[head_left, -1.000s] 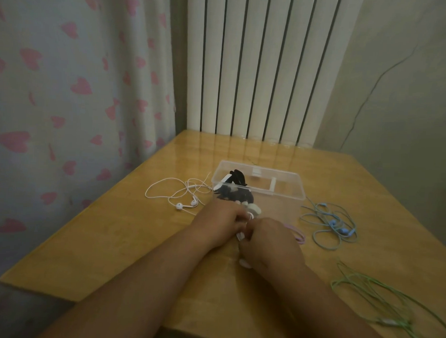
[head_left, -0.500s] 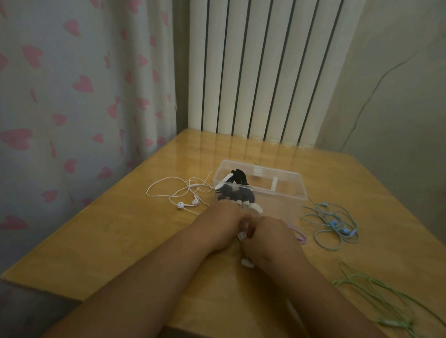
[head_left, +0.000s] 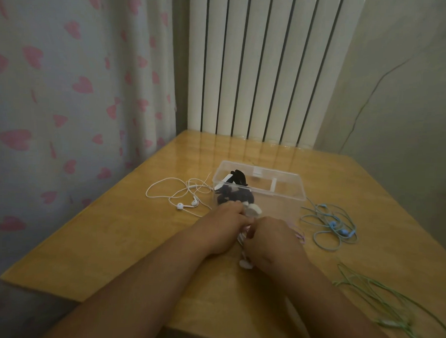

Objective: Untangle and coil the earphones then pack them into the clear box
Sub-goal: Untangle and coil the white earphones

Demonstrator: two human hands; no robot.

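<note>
One clear box [head_left: 278, 208] holds dark coiled earphones [head_left: 232, 195].

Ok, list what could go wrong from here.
1. The left hand and right hand both pinch the pink earphones close together; a hard pull may tighten a knot.
2. The green earphones lie by the right forearm near the table edge; a sweep could drag them off.
3. The clear box already holds a dark bundle; a loose coil might snag on it.

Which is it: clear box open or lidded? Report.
Open: the clear box shows no lid, its rim is bare, and a dark bundle sits in its left end.
</note>
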